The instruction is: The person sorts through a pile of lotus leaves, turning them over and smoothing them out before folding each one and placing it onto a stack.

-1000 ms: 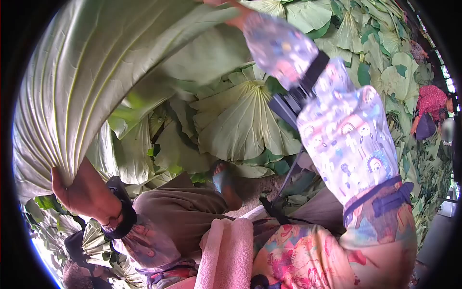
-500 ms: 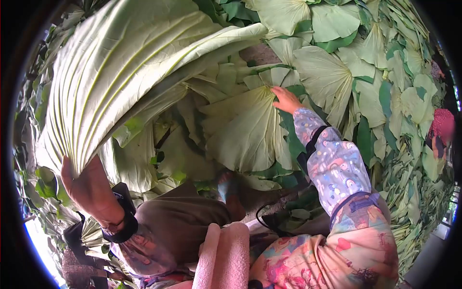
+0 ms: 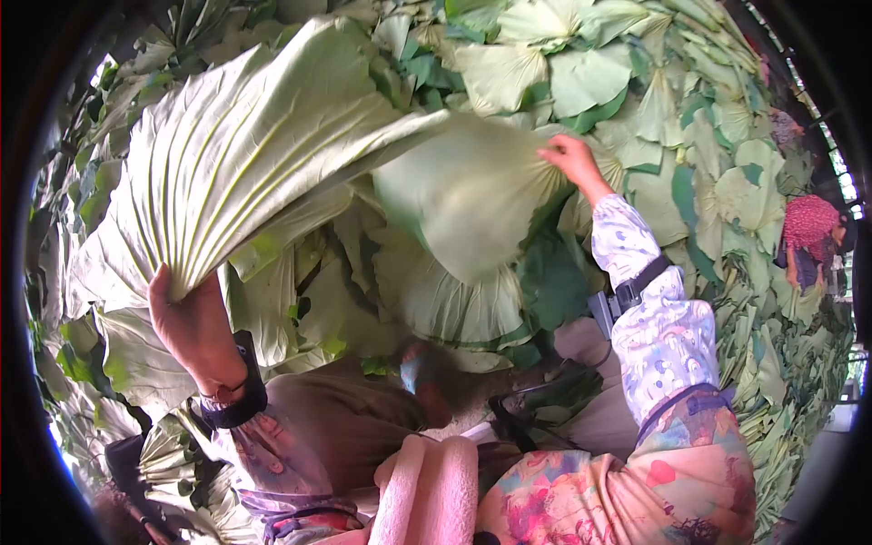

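My left hand (image 3: 195,329) is closed round the gathered base of a large pale-green lotus leaf (image 3: 245,150), possibly several layered together. Its ribbed blades fan upward and to the right from my fingers. On the other side, my right hand (image 3: 578,165) pinches the vein centre of a second lotus leaf (image 3: 463,195), which hangs to the left, lifted and blurred by motion. Its left edge meets or overlaps the tip of the fan. Below it lies another lotus leaf (image 3: 468,304) with spread veins.
Piled lotus leaves (image 3: 708,182) surround me on all sides, heaped high at the right. A person in a pink head covering (image 3: 810,221) is at the far right. My foot (image 3: 425,381) shows among the leaves, and a pink towel (image 3: 431,490) hangs at my chest.
My right hand has moved up and right, lifting a lotus leaf off the pile and uncovering another beneath. The left hand has shifted slightly right and up with its leaf fan.
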Demonstrator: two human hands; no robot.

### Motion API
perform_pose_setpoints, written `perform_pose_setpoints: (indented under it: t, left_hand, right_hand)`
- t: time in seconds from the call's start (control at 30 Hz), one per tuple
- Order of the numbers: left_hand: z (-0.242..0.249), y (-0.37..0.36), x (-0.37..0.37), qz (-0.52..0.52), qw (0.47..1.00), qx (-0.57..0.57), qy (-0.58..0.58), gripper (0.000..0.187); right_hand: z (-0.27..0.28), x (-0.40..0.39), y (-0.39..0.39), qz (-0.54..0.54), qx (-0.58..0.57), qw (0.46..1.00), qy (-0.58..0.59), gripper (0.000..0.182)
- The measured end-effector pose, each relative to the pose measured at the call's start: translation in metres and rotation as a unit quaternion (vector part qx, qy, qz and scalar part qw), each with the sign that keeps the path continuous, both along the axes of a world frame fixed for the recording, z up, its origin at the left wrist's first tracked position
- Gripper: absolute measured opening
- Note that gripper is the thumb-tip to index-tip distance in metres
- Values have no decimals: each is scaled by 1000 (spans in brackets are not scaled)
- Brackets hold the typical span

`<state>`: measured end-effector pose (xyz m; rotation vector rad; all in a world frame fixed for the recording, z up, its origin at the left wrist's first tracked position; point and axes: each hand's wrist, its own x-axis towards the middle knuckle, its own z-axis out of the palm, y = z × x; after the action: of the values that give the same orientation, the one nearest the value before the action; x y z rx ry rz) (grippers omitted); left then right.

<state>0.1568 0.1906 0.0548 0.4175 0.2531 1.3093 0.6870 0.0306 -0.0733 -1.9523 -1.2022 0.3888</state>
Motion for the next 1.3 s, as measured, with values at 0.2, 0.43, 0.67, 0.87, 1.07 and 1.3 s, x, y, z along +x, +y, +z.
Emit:
perform_pose_setpoints:
  t: [0.2,0.43,0.67,0.87,1.07,1.3]
  left_hand:
    - [9,-19,14,24,997,-23,73,23]
    - [11,-63,69,-58,974,-8,217,15]
    - [-2,-85,102,-184,977,66,85,44]
    - [-40,-65,83,-173,979,25,102,42]
    - [-19,-63,73,-174,977,-53,113,19]
    - [-17,-29,40,82,983,14,162,22]
  right_hand:
    - [65,1,-37,-103,312,850,412,15]
    - [164,-125,-8,-15,398,911,105,25]
    - [154,-298,21,140,301,905,-265,30]
    - [143,-332,22,188,280,899,-280,34]
    - [134,-335,19,244,244,905,-251,47]
    - [1,-207,-9,137,-44,984,-106,50]
